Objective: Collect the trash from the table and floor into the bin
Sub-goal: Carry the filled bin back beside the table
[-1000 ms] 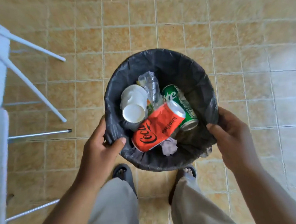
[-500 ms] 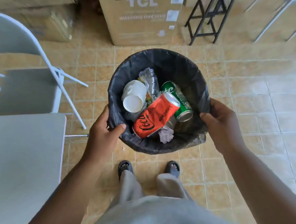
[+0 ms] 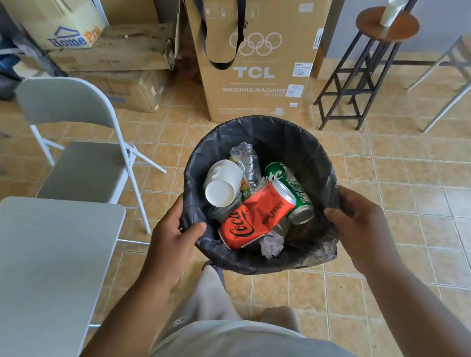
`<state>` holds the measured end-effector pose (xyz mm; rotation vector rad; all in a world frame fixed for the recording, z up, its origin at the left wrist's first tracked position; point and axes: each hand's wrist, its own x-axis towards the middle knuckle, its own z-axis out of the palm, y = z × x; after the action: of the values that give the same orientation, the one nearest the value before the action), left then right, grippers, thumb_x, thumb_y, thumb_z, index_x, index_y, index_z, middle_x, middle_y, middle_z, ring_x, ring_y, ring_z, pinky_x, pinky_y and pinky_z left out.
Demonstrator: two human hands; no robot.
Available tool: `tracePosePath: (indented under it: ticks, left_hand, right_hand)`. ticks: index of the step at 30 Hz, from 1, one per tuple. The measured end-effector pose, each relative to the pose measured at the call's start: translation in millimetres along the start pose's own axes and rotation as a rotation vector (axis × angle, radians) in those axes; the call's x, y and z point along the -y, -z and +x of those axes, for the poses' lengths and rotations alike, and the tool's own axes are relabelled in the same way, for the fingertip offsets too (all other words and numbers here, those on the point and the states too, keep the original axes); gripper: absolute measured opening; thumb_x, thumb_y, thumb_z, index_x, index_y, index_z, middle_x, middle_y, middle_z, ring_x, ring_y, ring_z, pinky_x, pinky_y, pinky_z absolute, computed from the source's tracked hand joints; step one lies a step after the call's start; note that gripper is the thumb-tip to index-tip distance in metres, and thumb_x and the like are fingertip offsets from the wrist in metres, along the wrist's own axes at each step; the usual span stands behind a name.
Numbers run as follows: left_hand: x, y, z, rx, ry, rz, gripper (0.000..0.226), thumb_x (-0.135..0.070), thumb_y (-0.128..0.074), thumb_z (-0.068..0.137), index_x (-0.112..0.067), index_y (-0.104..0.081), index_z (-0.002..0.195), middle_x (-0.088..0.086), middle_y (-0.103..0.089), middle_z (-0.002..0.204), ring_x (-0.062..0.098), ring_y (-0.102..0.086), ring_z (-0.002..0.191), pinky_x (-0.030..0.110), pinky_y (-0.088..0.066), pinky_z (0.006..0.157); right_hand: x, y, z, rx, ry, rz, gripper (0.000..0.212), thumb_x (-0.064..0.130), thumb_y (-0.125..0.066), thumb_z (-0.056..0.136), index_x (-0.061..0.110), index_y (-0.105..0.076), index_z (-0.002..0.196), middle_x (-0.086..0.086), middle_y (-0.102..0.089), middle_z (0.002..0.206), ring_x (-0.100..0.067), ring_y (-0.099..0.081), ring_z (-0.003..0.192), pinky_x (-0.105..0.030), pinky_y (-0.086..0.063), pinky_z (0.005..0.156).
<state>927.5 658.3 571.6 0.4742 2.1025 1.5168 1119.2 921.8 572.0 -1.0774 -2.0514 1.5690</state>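
I hold a round bin (image 3: pixel 295 135) lined with a black bag above the tiled floor. My left hand (image 3: pixel 171 238) grips its left rim, thumb inside. My right hand (image 3: pixel 360 231) grips the right rim. Inside lie a crushed red cola can (image 3: pixel 256 218), a green can (image 3: pixel 291 191), white paper cups (image 3: pixel 221 185), a crumpled clear plastic bottle (image 3: pixel 247 160) and a wad of pale tissue (image 3: pixel 271 244).
A white table (image 3: pixel 40 275) stands at the left with a grey folding chair (image 3: pixel 79 150) behind it. A tall washing-machine carton (image 3: pixel 260 65) and stacked boxes (image 3: pixel 114 53) stand beyond the bin. A black-legged stool (image 3: pixel 381 45) and a metal chair (image 3: pixel 461 79) are at the right.
The bin has come up from the floor in both hands. My view has risen and tilted forward, so the table, chair and cartons now show.
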Motion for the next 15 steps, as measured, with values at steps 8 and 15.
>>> tracePosePath:
  ticks: [8, 15]
  left_hand:
    - [-1.1, 17.5, 90.2, 0.043, 0.012, -0.023, 0.057, -0.028, -0.062, 0.079, -0.039, -0.056, 0.135, -0.008, -0.071, 0.123, 0.014, -0.067, 0.113, 0.042, -0.053, 0.093]
    - [-21.7, 52.1, 193.7, 0.05, 0.0, -0.019, 0.058, -0.028, -0.061, 0.076, -0.044, -0.057, 0.131, -0.014, -0.073, 0.115, 0.006, -0.068, 0.106, 0.022, -0.055, 0.082]
  right_hand:
    - [27.5, -34.2, 78.6, -0.016, -0.052, -0.042, 0.034, 0.02, -0.055, 0.076, 0.031, -0.071, 0.103, 0.001, -0.077, 0.091, -0.03, -0.071, 0.088, -0.061, -0.057, 0.078]
    - [73.6, -77.8, 162.0, -0.037, -0.056, -0.072, 0.042, -0.001, -0.055, 0.085, 0.032, -0.072, 0.104, 0.004, -0.077, 0.091, -0.023, -0.072, 0.088, -0.058, -0.058, 0.078]
